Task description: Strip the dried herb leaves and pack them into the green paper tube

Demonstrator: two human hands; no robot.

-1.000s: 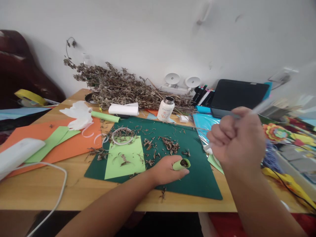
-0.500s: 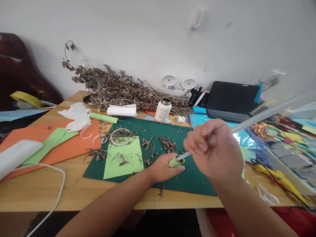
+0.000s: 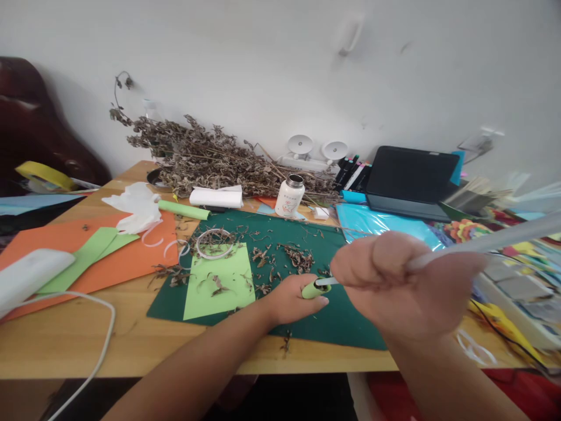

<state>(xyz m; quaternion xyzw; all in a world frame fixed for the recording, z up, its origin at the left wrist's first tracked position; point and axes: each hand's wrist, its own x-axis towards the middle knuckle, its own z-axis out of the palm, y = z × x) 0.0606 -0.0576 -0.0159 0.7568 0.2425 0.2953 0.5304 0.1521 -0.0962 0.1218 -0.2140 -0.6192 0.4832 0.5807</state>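
Observation:
My left hand [image 3: 291, 301] is wrapped round a green paper tube [image 3: 310, 290], its open end facing right with dark dried leaf bits inside. A long whitish stick [image 3: 495, 241] runs through my closed right hand [image 3: 407, 286], and its tip rests in the mouth of the tube. Below both hands lies a dark green cutting mat [image 3: 346, 324], strewn with crumbled dried leaves [image 3: 298, 257]. On the mat's left part is a light green paper sheet [image 3: 228, 275] with leaf bits and a roll of tape [image 3: 214, 244] at its top edge.
Dried plant stalks [image 3: 210, 155] are heaped along the wall. A white bottle [image 3: 290, 196] stands open before them. Another green paper tube [image 3: 184, 209] lies left, near orange paper [image 3: 144, 257]. A black tablet [image 3: 412, 181] and a storage box [image 3: 517, 292] are at right.
My right hand has moved right and nearer the camera with the stick, drawing its tip toward the mouth of the tube. My left hand holds the tube in nearly the same place.

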